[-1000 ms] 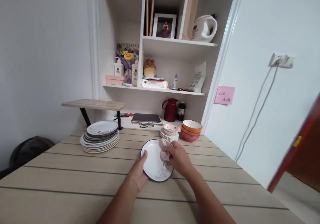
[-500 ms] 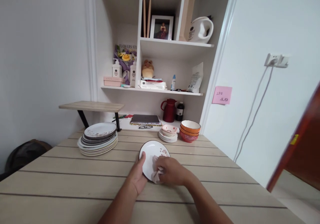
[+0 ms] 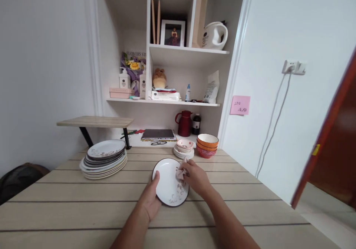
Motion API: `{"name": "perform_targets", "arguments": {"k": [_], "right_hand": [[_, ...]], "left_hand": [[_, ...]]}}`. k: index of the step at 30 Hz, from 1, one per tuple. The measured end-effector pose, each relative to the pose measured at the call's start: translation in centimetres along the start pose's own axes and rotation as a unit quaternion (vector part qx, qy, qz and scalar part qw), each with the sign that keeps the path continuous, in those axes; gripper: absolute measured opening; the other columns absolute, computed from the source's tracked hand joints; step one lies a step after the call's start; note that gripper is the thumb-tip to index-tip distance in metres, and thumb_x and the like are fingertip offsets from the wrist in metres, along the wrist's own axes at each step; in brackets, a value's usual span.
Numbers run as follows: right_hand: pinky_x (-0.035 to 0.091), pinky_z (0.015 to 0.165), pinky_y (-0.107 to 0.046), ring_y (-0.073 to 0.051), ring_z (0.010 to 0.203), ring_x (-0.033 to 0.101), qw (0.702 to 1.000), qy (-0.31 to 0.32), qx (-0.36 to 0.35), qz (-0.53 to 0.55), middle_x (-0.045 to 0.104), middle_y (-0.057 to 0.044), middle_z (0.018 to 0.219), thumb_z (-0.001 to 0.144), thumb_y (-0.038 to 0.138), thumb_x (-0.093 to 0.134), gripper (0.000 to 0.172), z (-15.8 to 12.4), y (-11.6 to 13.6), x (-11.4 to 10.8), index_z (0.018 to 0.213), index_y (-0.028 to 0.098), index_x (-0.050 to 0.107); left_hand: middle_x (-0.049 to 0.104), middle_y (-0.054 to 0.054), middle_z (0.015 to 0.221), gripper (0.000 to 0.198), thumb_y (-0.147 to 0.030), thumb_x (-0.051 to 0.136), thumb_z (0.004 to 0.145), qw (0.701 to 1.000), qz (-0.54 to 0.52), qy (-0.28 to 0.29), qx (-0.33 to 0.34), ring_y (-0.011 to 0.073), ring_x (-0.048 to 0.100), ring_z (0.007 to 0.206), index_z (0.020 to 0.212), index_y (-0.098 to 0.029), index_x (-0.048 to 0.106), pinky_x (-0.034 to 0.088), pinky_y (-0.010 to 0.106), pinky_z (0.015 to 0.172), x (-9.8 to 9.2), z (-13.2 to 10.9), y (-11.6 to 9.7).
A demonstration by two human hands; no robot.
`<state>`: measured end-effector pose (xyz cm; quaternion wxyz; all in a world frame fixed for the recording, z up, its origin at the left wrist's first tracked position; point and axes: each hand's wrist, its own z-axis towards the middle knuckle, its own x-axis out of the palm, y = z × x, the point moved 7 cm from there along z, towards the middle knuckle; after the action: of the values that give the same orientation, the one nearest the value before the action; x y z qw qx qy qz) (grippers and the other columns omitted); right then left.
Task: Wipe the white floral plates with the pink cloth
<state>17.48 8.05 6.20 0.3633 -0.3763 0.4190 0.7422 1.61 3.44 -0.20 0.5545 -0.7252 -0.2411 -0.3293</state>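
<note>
A white plate (image 3: 165,182) with a dark rim and a brown flower print is tilted up over the table. My left hand (image 3: 151,197) grips its left edge, thumb on the face and fingers underneath. In my right hand (image 3: 197,176) a crumpled pale pink cloth (image 3: 181,170) is bunched, pressed against the plate's upper right part. The cloth could be a tissue; its material is hard to make out. My right fingers are closed around it.
To the left stands a stack of plates (image 3: 104,162) by a small raised shelf (image 3: 96,121). Small dishes (image 3: 184,150) and stacked bowls (image 3: 207,145) sit at the back right. Behind them are a laptop (image 3: 158,133), glasses (image 3: 158,143) and a red jug (image 3: 184,123).
My right hand has moved the cloth from the plate's lower part up to its upper right edge. More of the flower print shows now. The view has shifted slightly.
</note>
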Motion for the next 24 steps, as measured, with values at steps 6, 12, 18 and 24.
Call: {"name": "perform_targets", "arguments": {"k": [6,12,18,24], "right_hand": [[0.038,0.068,-0.026,-0.021,0.100,0.058,0.996,-0.087,-0.009,0.006,0.057,-0.005,0.119,0.076,0.015,0.056,0.035,0.8,2.2,0.6,0.107,0.028,0.063],[0.043,0.084,-0.031,-0.024,0.106,0.053,0.988,-0.099,-0.087,0.080,0.057,-0.008,0.115,0.076,0.012,0.057,0.044,0.6,5.7,1.7,0.116,0.027,0.062],[0.042,0.085,-0.027,-0.018,0.097,0.056,0.958,0.073,-0.214,0.174,0.061,-0.002,0.101,0.068,0.001,0.054,0.050,-1.4,8.8,1.7,0.107,0.029,0.069],[0.042,0.084,-0.025,-0.016,0.092,0.058,0.937,0.242,-0.193,0.164,0.064,0.002,0.095,0.063,0.006,0.066,0.039,-2.5,5.0,1.1,0.094,0.028,0.074]], "left_hand": [[0.062,0.019,0.130,0.074,-0.053,0.060,0.084,0.999,0.008,0.049,-0.017,0.0315,0.058,0.122,0.145,-0.018,0.040,0.035,0.049,0.110,0.6,0.2,0.4],[0.065,0.019,0.126,0.072,-0.058,0.056,0.084,0.998,0.012,0.063,-0.029,0.0306,0.058,0.121,0.142,-0.018,0.045,0.036,0.046,0.109,0.7,0.3,0.7],[0.068,0.017,0.122,0.076,-0.068,0.046,0.082,0.992,-0.017,0.117,-0.037,0.0305,0.059,0.120,0.138,-0.016,0.051,0.038,0.046,0.108,1.0,0.4,0.9],[0.066,0.020,0.123,0.082,-0.069,0.044,0.082,0.991,-0.014,0.123,-0.054,0.0313,0.058,0.121,0.140,-0.011,0.048,0.036,0.046,0.109,1.2,0.2,0.8]]}}
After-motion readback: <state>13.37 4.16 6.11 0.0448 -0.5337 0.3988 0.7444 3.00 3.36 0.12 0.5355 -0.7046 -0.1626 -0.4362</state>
